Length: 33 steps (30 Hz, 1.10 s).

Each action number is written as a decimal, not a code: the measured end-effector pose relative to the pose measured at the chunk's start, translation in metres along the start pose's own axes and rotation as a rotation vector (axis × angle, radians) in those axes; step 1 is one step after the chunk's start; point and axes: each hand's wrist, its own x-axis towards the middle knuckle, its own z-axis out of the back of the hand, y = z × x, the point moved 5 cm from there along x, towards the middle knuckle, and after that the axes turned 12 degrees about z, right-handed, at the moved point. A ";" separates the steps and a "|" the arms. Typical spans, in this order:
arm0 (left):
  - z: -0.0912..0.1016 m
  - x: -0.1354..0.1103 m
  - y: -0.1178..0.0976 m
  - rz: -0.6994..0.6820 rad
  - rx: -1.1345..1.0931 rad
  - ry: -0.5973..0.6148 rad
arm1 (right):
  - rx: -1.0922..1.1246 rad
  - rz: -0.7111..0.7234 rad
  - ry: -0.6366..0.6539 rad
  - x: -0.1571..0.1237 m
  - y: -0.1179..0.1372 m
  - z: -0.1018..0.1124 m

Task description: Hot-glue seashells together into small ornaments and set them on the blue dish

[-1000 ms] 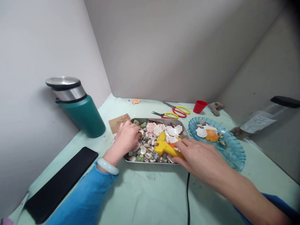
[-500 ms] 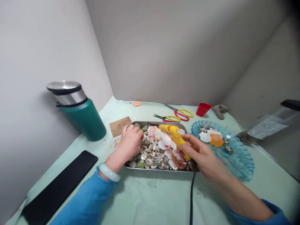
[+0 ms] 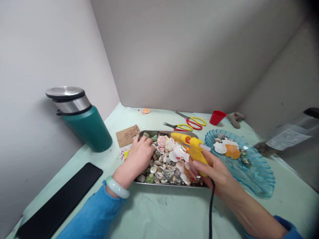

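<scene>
Okay, leftmost is a green bottle (image 3: 87,129), then a brown card (image 3: 126,135), then the left hand (image 3: 140,154), fingers curled over shells (image 3: 160,167) at the tray (image 3: 193,134)'s left end (can't tell if they're pinching one). The glue gun (image 3: 198,154) is over the tray's right side, the right hand (image 3: 214,171)'s fingers wrapped round its handle. A blue plate (image 3: 260,181) sits right of that on the counter (image 3: 154,212).

Soft, even light in here, palest on the wall (image 3: 45,43) left of the left hand (image 3: 141,154), where the bottle (image 3: 88,129) throws a faint shadow and its lid (image 3: 65,90) gleams. Right of the right hand (image 3: 214,171), the clear container (image 3: 290,136) looks stretched and blurry, darkness above.
</scene>
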 end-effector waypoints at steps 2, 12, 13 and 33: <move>0.000 0.001 -0.001 -0.026 -0.016 0.004 | 0.094 -0.030 0.060 -0.001 -0.002 -0.004; 0.009 0.000 -0.004 0.058 -0.195 0.012 | 0.132 -0.017 -0.039 0.002 -0.002 0.011; 0.010 -0.001 -0.008 0.054 -0.221 0.023 | 0.080 -0.017 -0.072 0.003 -0.002 0.015; 0.012 -0.001 0.006 0.162 -0.744 0.049 | -0.176 0.094 -0.139 -0.003 -0.005 0.019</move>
